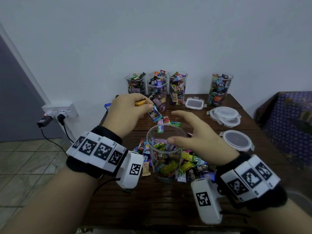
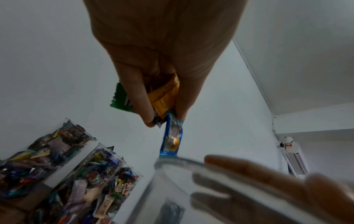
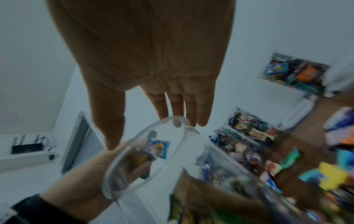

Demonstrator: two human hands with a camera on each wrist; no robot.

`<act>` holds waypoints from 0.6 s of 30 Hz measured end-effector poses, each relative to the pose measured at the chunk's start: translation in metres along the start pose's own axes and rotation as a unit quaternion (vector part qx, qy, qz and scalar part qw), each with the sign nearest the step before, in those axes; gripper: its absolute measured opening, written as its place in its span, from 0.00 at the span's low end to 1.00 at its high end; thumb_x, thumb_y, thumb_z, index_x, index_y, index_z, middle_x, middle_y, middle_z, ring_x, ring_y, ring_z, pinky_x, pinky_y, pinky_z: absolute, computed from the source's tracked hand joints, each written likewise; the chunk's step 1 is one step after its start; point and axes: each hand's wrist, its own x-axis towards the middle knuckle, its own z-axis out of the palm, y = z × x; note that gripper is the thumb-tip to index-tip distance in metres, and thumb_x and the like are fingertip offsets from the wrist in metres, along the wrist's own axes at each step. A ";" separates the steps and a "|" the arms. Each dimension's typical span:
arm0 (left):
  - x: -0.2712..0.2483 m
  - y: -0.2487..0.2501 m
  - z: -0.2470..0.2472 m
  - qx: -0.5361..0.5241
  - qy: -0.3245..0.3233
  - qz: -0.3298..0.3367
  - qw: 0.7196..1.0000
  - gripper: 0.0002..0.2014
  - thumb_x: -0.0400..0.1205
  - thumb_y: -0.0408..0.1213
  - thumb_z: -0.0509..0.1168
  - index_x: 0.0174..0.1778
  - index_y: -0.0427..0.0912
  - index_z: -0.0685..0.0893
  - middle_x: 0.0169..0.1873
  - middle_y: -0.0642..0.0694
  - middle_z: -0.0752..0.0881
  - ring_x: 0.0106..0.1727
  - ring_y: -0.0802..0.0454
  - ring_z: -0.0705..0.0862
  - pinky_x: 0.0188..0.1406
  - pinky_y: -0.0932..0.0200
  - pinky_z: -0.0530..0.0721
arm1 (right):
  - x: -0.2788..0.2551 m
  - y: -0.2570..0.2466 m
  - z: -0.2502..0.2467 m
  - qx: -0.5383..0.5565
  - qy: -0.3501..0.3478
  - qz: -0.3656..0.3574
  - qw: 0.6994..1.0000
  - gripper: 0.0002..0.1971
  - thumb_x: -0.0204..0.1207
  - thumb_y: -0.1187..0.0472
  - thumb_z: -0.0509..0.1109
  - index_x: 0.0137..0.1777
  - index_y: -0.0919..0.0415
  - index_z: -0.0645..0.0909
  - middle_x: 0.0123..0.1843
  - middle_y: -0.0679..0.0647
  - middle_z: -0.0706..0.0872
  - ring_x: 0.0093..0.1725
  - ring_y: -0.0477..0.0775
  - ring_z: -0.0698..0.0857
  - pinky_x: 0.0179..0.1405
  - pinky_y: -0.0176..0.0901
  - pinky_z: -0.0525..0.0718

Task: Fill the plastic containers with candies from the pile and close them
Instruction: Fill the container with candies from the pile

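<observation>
A clear plastic container point(image 1: 166, 154) stands upright in the candy pile point(image 1: 190, 164) on the dark wooden table point(image 1: 152, 205). My left hand point(image 1: 146, 105) hovers above and behind its rim, pinching a gold candy point(image 1: 140, 102) and a blue candy point(image 1: 154, 114) that hangs down. The left wrist view also shows a green wrapper point(image 2: 120, 98) in that left hand point(image 2: 164, 118), with the blue candy point(image 2: 171, 139) just over the container's rim point(image 2: 182, 162). My right hand point(image 1: 179, 127) is spread with straight fingers at the rim's right side, thumb over the near edge; whether it touches is unclear.
Several candy-filled open containers point(image 1: 158, 92) stand along the back wall, one more point(image 1: 219, 88) at the right. A rectangular lid point(image 1: 194, 103), stacked round lids point(image 1: 225, 115) and another round lid point(image 1: 236, 141) lie at the right. A wall socket with plugs point(image 1: 59, 112) is left of the table.
</observation>
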 end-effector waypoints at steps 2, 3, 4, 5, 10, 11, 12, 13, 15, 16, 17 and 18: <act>-0.002 0.005 0.000 0.000 -0.005 0.009 1.000 0.10 0.77 0.38 0.72 0.32 0.58 0.85 0.33 0.55 0.86 0.44 0.46 0.87 0.49 0.41 0.87 | -0.003 0.011 0.006 0.078 -0.031 0.038 0.996 0.48 0.59 0.44 0.79 0.79 0.45 0.59 0.73 0.39 0.70 0.68 0.36 0.74 0.66 0.35 0.76; -0.003 0.008 0.000 0.002 -0.010 0.016 1.000 0.10 0.77 0.39 0.72 0.32 0.59 0.85 0.33 0.56 0.86 0.44 0.48 0.86 0.50 0.42 0.87 | -0.004 0.016 0.010 0.112 -0.047 0.049 0.991 0.52 0.59 0.46 0.81 0.80 0.45 0.55 0.74 0.39 0.69 0.67 0.31 0.74 0.62 0.28 0.77; -0.005 0.010 0.001 0.003 -0.016 0.022 1.000 0.10 0.77 0.39 0.72 0.33 0.59 0.85 0.34 0.56 0.86 0.44 0.49 0.86 0.50 0.42 0.86 | -0.004 0.022 0.013 0.133 -0.061 0.055 0.988 0.54 0.59 0.46 0.82 0.81 0.43 0.52 0.75 0.39 0.68 0.67 0.30 0.73 0.60 0.25 0.76; -0.006 0.012 0.002 0.002 -0.021 0.027 0.999 0.10 0.77 0.39 0.72 0.33 0.59 0.85 0.34 0.56 0.86 0.44 0.50 0.86 0.50 0.42 0.86 | -0.004 0.028 0.017 0.146 -0.069 0.058 0.985 0.55 0.59 0.46 0.83 0.81 0.42 0.51 0.76 0.40 0.68 0.69 0.33 0.72 0.60 0.27 0.75; -0.015 0.019 0.008 -0.020 -0.089 0.033 0.995 0.07 0.76 0.37 0.72 0.35 0.54 0.88 0.35 0.54 0.88 0.43 0.51 0.87 0.49 0.43 0.87 | -0.003 0.038 0.027 0.174 -0.053 0.045 0.982 0.49 0.55 0.45 0.84 0.76 0.46 0.64 0.70 0.43 0.78 0.69 0.43 0.78 0.69 0.50 0.76; -0.017 0.019 0.010 -0.021 -0.115 0.029 0.993 0.06 0.76 0.36 0.72 0.35 0.53 0.88 0.35 0.52 0.88 0.43 0.49 0.87 0.48 0.42 0.87 | -0.003 0.037 0.027 0.182 -0.048 0.040 0.981 0.43 0.56 0.49 0.84 0.72 0.46 0.67 0.67 0.44 0.80 0.65 0.43 0.81 0.66 0.48 0.78; -0.019 0.018 0.012 -0.019 -0.137 0.025 0.990 0.06 0.76 0.36 0.72 0.36 0.52 0.88 0.35 0.50 0.88 0.42 0.47 0.87 0.47 0.43 0.87 | -0.003 0.037 0.027 0.191 -0.046 0.038 0.980 0.40 0.57 0.53 0.83 0.69 0.45 0.69 0.65 0.44 0.81 0.63 0.42 0.82 0.63 0.44 0.80; -0.021 0.018 0.014 -0.012 -0.154 0.023 0.988 0.06 0.77 0.36 0.72 0.36 0.51 0.88 0.36 0.48 0.89 0.41 0.47 0.87 0.46 0.43 0.87 | -0.004 0.036 0.026 0.198 -0.046 0.036 0.978 0.38 0.57 0.55 0.83 0.67 0.44 0.70 0.64 0.44 0.81 0.62 0.41 0.83 0.62 0.42 0.81; -0.023 0.016 0.017 -0.006 -0.176 0.020 0.984 0.04 0.77 0.36 0.71 0.38 0.50 0.88 0.36 0.49 0.89 0.41 0.49 0.88 0.45 0.46 0.88 | -0.004 0.037 0.026 0.205 -0.048 0.032 0.977 0.38 0.55 0.53 0.83 0.65 0.43 0.70 0.64 0.44 0.81 0.62 0.41 0.83 0.62 0.41 0.82; -0.023 0.016 0.018 -0.011 -0.184 0.015 0.983 0.04 0.77 0.35 0.71 0.38 0.49 0.88 0.36 0.49 0.89 0.40 0.51 0.88 0.45 0.48 0.88 | -0.004 0.037 0.026 0.205 -0.046 0.031 0.977 0.37 0.54 0.52 0.83 0.64 0.42 0.70 0.64 0.44 0.81 0.62 0.41 0.83 0.62 0.42 0.82; -0.024 0.016 0.018 -0.015 -0.193 0.011 0.981 0.05 0.78 0.35 0.71 0.38 0.49 0.88 0.36 0.49 0.89 0.39 0.54 0.88 0.44 0.51 0.87 | -0.004 0.038 0.026 0.205 -0.044 0.031 0.977 0.37 0.54 0.53 0.83 0.64 0.42 0.70 0.63 0.43 0.81 0.62 0.41 0.83 0.62 0.42 0.82; -0.024 0.016 0.019 -0.012 -0.201 0.013 0.979 0.05 0.77 0.35 0.71 0.38 0.50 0.88 0.37 0.50 0.89 0.40 0.56 0.87 0.45 0.53 0.87 | -0.004 0.038 0.026 0.203 -0.043 0.032 0.978 0.37 0.55 0.54 0.83 0.64 0.42 0.70 0.63 0.44 0.81 0.62 0.40 0.83 0.62 0.43 0.82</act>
